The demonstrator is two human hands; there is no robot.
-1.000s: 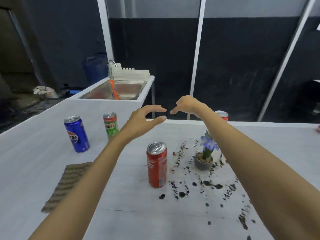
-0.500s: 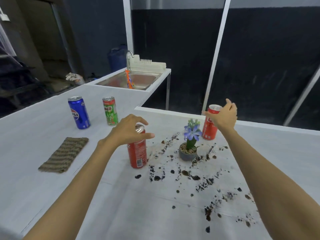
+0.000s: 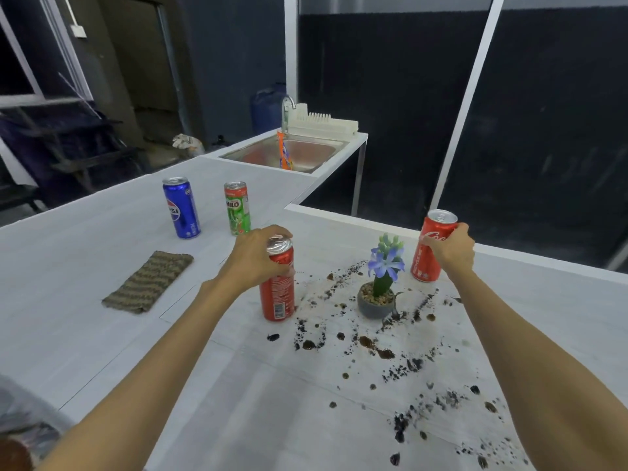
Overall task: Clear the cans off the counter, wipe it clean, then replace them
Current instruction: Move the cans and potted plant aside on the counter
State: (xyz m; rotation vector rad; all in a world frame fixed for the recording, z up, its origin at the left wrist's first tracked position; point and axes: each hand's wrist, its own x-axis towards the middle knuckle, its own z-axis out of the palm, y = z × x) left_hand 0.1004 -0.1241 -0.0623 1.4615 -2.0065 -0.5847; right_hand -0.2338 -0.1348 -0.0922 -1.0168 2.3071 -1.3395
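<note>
Two red cola cans stand upright on the white counter (image 3: 85, 300). My left hand (image 3: 256, 258) is wrapped around the upper part of the near red can (image 3: 278, 294), which stands at the left edge of a scatter of dark soil (image 3: 373, 348). My right hand (image 3: 450, 248) grips the side of the far red can (image 3: 429, 253) near the counter's back edge. A blue Pepsi can (image 3: 181, 207) and a green Milo can (image 3: 237, 208) stand untouched further left. A folded striped cloth (image 3: 148, 282) lies flat on the counter to the left of my left arm.
A small grey pot with a blue-flowered plant (image 3: 380, 287) stands between the two red cans, amid the soil. At the back left is a steel sink (image 3: 306, 153) holding an orange bottle (image 3: 283, 153), with a white dish rack (image 3: 323, 125) behind it.
Both hands moved from the air above the counter down to the red cans and closed on them, left on the near can, right on the far can. The view has shifted nearer.
</note>
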